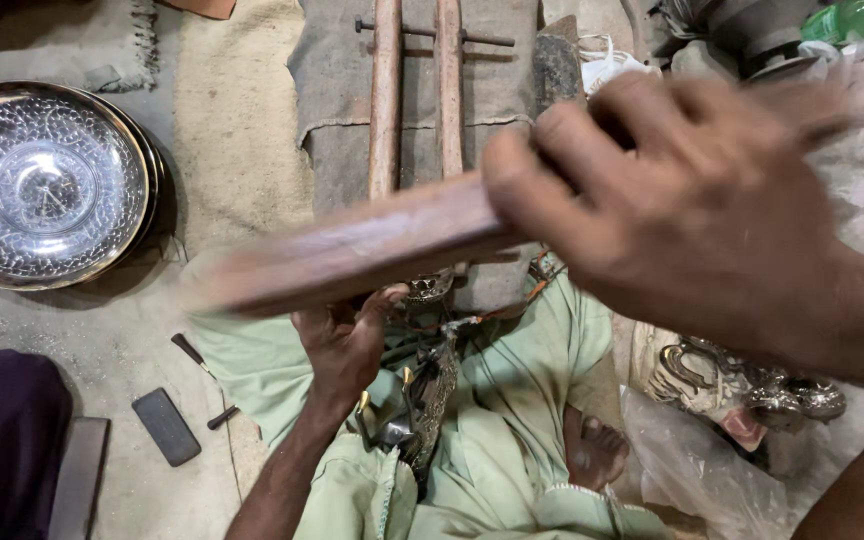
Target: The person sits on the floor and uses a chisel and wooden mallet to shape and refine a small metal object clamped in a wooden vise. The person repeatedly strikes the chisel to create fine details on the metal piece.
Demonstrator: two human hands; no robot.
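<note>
The right hand (692,210) fills the upper right, fist clenched round a long wooden stick (352,250), blurred, slanting down to the left. Left of it a hammered metal bowl (47,185) sits on the floor. Lower down, the left hand (347,345) grips an ornate metal piece (432,385) over the lap.

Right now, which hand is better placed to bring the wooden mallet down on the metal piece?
The right hand, probably: it already grips the wooden mallet, raised and motion-blurred above the work. The left hand is lower, fingers on the ornate metal piece in the lap, so it seems better placed to steady it.
</note>
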